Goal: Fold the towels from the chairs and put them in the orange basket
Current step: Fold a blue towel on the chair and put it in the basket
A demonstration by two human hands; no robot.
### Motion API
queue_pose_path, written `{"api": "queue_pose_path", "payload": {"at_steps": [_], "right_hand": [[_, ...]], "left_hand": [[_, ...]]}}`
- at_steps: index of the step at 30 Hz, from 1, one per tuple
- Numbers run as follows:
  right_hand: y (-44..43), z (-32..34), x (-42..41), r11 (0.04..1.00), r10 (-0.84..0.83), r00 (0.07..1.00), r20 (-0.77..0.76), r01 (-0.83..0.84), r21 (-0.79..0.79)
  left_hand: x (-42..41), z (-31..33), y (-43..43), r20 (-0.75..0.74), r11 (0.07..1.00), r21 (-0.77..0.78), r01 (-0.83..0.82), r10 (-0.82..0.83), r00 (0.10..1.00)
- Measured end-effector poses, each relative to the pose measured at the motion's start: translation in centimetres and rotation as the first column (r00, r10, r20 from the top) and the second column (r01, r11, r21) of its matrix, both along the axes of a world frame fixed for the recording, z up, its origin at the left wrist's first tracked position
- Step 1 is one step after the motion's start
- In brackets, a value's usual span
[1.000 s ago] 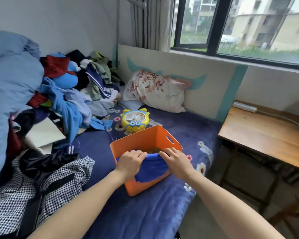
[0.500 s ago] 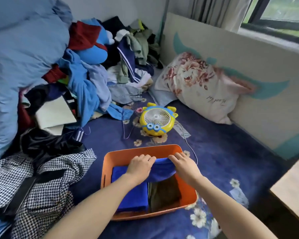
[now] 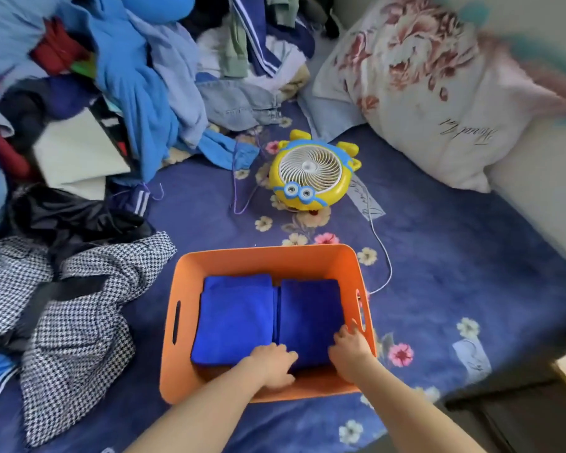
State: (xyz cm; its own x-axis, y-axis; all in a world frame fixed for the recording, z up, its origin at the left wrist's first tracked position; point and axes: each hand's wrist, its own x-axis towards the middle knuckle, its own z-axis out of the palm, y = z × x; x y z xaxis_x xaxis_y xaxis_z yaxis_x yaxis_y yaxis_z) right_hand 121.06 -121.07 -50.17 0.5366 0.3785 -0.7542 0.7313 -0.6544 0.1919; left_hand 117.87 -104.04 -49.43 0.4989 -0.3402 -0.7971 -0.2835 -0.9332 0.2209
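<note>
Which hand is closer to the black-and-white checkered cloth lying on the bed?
Left. The left hand rests mid-basket on the blue towels, with the checkered cloth off to its left. The right hand is by the right wall of the orange basket, farther away.

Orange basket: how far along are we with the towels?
Done: two folded blue towels lie side by side in the orange basket, the left towel and the right towel. In hand: the left hand and right hand rest on the towels' near edge; whether they grip is unclear. Left: no chairs show, so remaining towels cannot be counted.
</note>
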Motion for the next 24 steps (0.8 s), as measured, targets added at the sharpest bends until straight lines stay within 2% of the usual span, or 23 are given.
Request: {"api": "queue_pose_path", "payload": {"at_steps": [2,8,16,24], "right_hand": [[0.3,-0.7,-0.6,1.000,0.001,0.999,-0.036,-0.001,0.002],[-0.5,-0.7,-0.1,0.989,-0.110,0.994,0.008,0.108,0.104],[-0.4,3.0,0.0,0.983,-0.142,0.987,0.078,0.132,0.125],[1.6,7.8,-1.8,0.961,-0.190,0.965,0.180,0.145,0.237]], "left_hand": [[-0.7,-0.2,0.4,-0.015,0.997,-0.012,-0.071,0.071,0.997],[-0.9,1.0,2.0,0.102,0.986,-0.007,-0.168,0.168,0.981],[-2.1,4.9,4.6,0.205,0.959,-0.058,-0.278,0.284,0.937],[-4.7,8.0,9.3,0.331,0.909,-0.113,-0.402,0.416,0.847]]}}
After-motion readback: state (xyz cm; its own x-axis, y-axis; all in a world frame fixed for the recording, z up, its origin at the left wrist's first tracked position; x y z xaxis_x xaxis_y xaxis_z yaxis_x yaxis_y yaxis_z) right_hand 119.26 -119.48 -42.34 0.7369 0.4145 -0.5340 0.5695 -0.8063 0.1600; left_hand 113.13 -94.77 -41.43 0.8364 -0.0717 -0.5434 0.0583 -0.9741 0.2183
